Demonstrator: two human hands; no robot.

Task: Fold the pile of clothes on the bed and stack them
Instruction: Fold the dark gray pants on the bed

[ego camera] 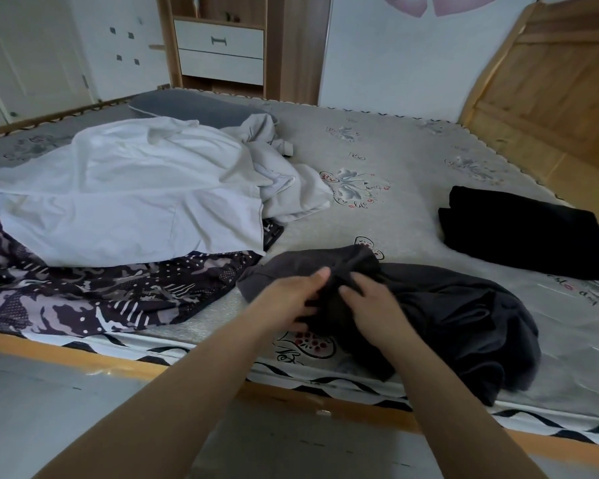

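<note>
Clothes: three loose (pixel 118 188), one folded (pixel 523 233)

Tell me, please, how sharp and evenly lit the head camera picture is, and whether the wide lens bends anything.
Head view: soft, even indoor light with no glare or hard shadows; the right hand and left hand on the dark grey garment look slightly motion-blurred; the folded black garment loses its fold detail in darkness; the wide lens bows the bed frame and headboard.

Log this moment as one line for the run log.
both hands: left hand, right hand grip dark grey garment | folded black garment right | white pile unfolded
</note>
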